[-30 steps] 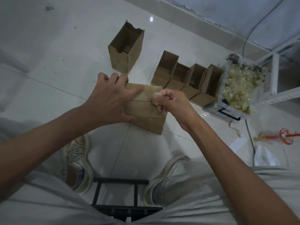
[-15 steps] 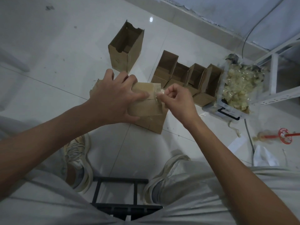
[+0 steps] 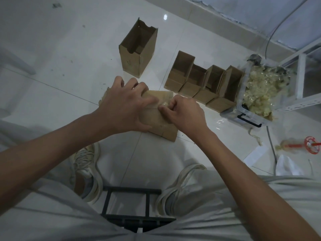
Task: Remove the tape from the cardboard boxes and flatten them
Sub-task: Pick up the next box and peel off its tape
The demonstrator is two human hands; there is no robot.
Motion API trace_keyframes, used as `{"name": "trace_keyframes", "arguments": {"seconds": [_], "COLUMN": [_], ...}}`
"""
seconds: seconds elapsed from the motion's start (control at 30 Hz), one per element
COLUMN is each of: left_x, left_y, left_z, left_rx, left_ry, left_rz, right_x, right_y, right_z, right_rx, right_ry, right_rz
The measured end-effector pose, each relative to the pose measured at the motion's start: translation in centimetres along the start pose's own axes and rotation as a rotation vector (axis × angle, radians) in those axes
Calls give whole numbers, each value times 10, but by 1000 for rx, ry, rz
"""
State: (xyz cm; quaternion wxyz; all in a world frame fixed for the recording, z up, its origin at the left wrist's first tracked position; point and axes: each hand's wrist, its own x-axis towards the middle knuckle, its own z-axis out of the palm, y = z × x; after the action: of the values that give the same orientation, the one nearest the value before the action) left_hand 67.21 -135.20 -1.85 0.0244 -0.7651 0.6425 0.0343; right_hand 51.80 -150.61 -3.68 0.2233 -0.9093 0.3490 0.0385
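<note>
Bare storeroom: white tiled floor (image 3: 52, 49), metal shelving (image 3: 302, 80).

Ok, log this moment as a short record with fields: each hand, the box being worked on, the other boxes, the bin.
left hand: grips the box and steadies it
right hand: fingers pinch tape at the box top
held box: closed, tilted, above the floor
tall box: open, upright, stands alone
row of boxes: four, open, side by side on the floor
bin: clear plastic, heaped with crumpled tape
</note>
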Motion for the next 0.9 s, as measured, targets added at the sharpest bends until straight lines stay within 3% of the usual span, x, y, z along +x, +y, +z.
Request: {"name": "trace_keyframes", "arguments": {"seconds": [0.27,0.6,0.67,0.73,0.83,0.9], "left_x": [-3,-12,-15,-18,-17,-16], "left_y": [1,0,1,3,8,10], "left_z": [7,3,3,6,6,2], "left_rx": [-128,-334,-344,-315,-230,-187], "left_ry": [30,55,57,48,41,47], "left_rz": [3,-45,-37,-15,9,17], "right_x": [4,-15,-20,-19,-16,-16], "right_y": [14,27,25,22,14,7], "right_z": [-9,-16,-17,-19,-18,-17], "right_rx": [390,1380,1464,1198,313,-82], "right_ry": [-87,-251,-263,-195,19,46], "right_rz": [2,229,259,237,17,-49]}}
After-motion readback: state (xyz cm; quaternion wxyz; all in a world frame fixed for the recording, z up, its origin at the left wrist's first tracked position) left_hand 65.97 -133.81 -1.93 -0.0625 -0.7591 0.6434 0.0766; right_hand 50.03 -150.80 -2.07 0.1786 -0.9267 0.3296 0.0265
